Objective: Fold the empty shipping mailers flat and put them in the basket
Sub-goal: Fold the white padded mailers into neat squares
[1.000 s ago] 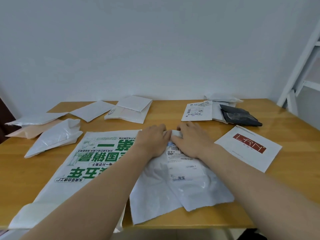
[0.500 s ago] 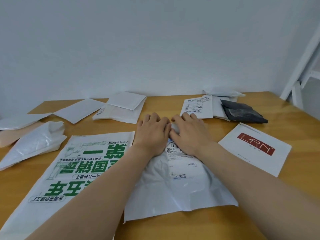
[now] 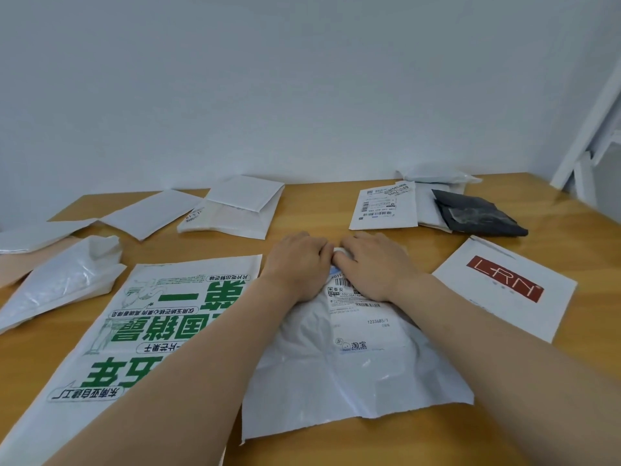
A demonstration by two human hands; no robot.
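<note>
Head view, centre frame: left hand (image 3: 295,265) and right hand (image 3: 374,264) curl their fingers round the far edge of the white mailer (image 3: 353,368), and that slick, puffy plastic could spring back, spoiling the fold

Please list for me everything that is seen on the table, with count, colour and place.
labelled mailer: 1, white, near centre, under both hands.
printed bag: 1, white and green, left of it.
logo envelope: 1, white with red mark, right.
black mailer: 1, black, far right.
other mailers: several, white, one pinkish, along far and left sides.
table: 1, wooden, beneath all.
left hand: 1, on labelled mailer's far end.
right hand: 1, beside it, same place.
</note>
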